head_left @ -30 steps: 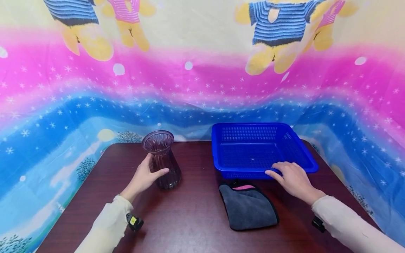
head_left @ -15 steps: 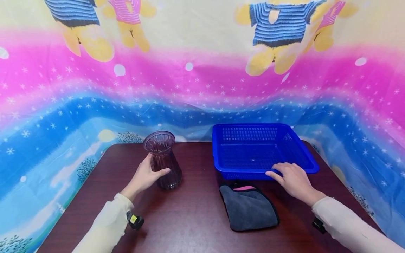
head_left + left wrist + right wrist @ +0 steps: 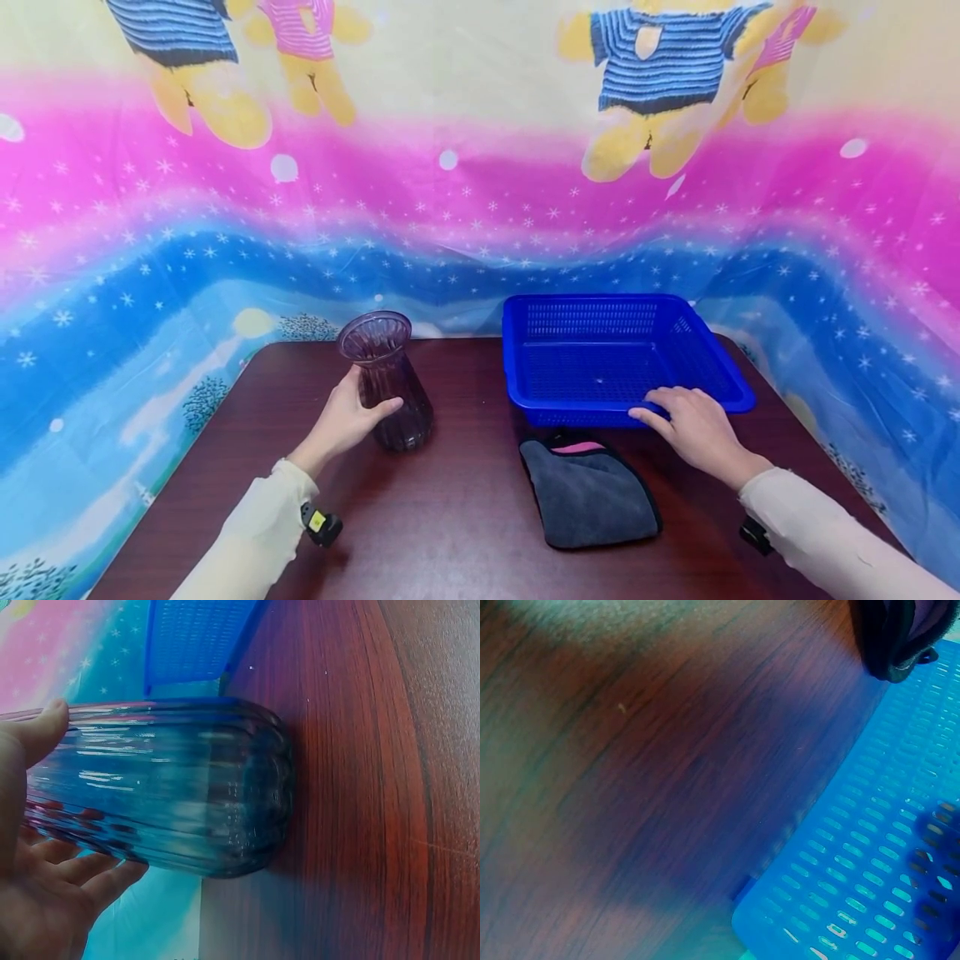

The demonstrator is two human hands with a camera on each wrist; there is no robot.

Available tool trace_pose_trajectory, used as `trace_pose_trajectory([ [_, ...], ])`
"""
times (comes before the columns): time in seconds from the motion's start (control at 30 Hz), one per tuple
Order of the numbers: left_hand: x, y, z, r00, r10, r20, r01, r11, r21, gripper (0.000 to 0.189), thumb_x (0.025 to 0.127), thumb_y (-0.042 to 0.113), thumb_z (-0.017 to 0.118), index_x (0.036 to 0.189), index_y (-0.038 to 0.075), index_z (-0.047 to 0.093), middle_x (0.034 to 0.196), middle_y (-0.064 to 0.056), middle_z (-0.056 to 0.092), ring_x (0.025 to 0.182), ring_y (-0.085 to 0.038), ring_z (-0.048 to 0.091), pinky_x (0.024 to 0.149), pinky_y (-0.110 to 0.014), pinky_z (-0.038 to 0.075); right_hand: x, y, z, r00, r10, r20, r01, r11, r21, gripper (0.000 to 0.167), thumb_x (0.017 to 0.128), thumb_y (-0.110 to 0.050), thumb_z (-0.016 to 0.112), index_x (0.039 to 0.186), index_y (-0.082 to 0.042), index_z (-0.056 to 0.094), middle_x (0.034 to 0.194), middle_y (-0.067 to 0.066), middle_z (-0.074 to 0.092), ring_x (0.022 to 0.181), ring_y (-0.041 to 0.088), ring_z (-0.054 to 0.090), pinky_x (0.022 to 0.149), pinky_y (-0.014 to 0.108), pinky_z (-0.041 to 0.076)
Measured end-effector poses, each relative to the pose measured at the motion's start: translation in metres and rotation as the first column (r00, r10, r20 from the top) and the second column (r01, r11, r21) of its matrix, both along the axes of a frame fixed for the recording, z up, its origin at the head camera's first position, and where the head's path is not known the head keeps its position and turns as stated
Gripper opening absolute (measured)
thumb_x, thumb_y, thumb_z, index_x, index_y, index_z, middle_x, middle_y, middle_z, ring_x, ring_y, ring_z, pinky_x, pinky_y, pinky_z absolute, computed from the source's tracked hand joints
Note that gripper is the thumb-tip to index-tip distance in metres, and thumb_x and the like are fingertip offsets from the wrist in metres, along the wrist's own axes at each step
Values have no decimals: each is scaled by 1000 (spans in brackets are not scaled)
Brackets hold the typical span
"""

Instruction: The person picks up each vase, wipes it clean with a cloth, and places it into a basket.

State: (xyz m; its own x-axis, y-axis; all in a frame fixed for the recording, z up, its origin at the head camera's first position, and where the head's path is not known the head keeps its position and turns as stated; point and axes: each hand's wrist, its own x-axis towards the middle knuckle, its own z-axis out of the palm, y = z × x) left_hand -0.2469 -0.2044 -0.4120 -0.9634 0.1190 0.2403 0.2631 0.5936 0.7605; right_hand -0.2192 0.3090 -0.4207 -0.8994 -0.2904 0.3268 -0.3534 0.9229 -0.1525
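A purple ribbed glass vase [image 3: 392, 392] with a flared mouth stands on the left of the table, leaning a little to the left. My left hand [image 3: 347, 418] grips its middle, thumb on the near side. In the left wrist view the fingers spread along the vase [image 3: 187, 780], whose base is close to the tabletop. On the right is a blue plastic basket [image 3: 517, 400] with slotted walls. My right hand [image 3: 693, 427] holds its front rim, fingers over the edge and thumb outside. Dark finger shapes show through the slots of the basket [image 3: 832, 862] in the right wrist view.
A folded grey cloth [image 3: 596, 500] with black edging and a pink inner side lies in front of the basket. The dark red wooden table [image 3: 450, 525] ends at a printed backdrop [image 3: 465, 200] behind and at both sides.
The vase has tipped very slightly, its mouth to the left and its base to the right, still in my left hand. My right hand and the basket have stayed in place.
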Motion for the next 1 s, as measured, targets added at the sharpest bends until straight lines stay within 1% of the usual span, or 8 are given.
trace_pose_trajectory([
  [0.17, 0, 1, 3, 998, 4, 57, -8, 998, 70, 77, 86, 27, 81, 147, 3, 41, 139, -26, 60, 128, -39, 61, 107, -53, 51, 1, 1, 0, 1000, 1, -5, -1, 1000, -2, 48, 98, -42, 63, 118, 0, 72, 116, 22, 73, 111, 43, 67, 99, 63, 49],
  [0.27, 0, 2, 4, 998, 4, 67, -11, 995, 95, 76, 84, 28, 84, 145, 4, 44, 138, -24, 61, 126, -38, 63, 105, -51, 53, 1, 1, 0, 1000, 3, -9, -3, 1000, -5, 48, 98, -42, 64, 118, 0, 73, 116, 23, 73, 110, 43, 67, 99, 63, 49],
  [0.4, 0, 3, 5, 999, 14, 50, -18, 996, 88, 74, 82, 29, 85, 141, 3, 48, 134, -23, 64, 123, -37, 65, 103, -50, 55, 1, 1, 0, 1000, 5, -13, -5, 1000, -10, 47, 98, -42, 64, 117, 0, 73, 116, 22, 73, 110, 43, 68, 99, 63, 49],
  [0.57, 1, 4, 8, 999, 48, 27, -49, 997, 57, 70, 81, 30, 86, 136, 2, 53, 127, -22, 68, 116, -35, 68, 98, -50, 57, 1, 0, 0, 1000, 7, -9, -7, 1000, -14, 48, 98, -42, 63, 117, 1, 73, 115, 22, 74, 110, 42, 68, 99, 63, 49],
  [0.7, 1, 6, 12, 997, 70, 14, -71, 996, 60, 68, 80, 29, 86, 134, 3, 55, 126, -22, 69, 112, -35, 70, 96, -49, 59, 1, 0, 0, 1000, 5, -7, -5, 1000, -14, 48, 98, -43, 63, 117, 0, 73, 116, 22, 74, 110, 42, 68, 99, 63, 49],
  [0.83, 1, 9, 17, 998, 71, -3, -70, 995, 73, 66, 80, 26, 86, 134, 3, 55, 125, -23, 69, 111, -35, 71, 94, -48, 60, 1, 0, 0, 1000, 4, -10, -4, 1000, -13, 48, 98, -43, 63, 117, 0, 73, 115, 22, 74, 110, 42, 68, 99, 63, 49],
  [1.0, -1, 14, 26, 998, 54, -33, -51, 995, 87, 65, 79, 23, 87, 134, 4, 56, 122, -22, 70, 109, -34, 72, 93, -47, 61, 1, 0, 0, 1000, 4, -15, -4, 1000, -15, 48, 98, -42, 64, 116, 1, 73, 116, 23, 73, 111, 42, 68, 99, 63, 49],
])
